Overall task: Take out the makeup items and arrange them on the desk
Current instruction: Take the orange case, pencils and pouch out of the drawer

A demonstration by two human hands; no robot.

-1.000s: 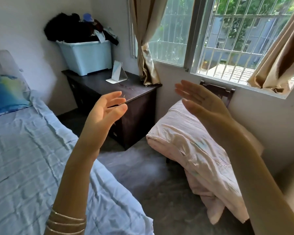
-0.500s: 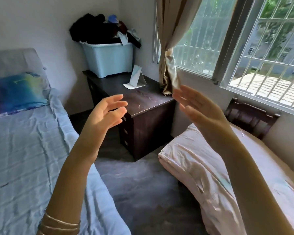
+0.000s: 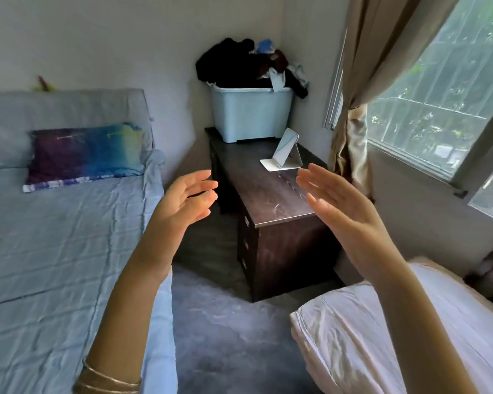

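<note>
I see pale walls (image 3: 97,38) and a grey floor (image 3: 225,336). A blue-sheeted bed (image 3: 54,251) lies left; daylight enters the barred window (image 3: 439,95) beside a tan curtain (image 3: 362,81).
</note>
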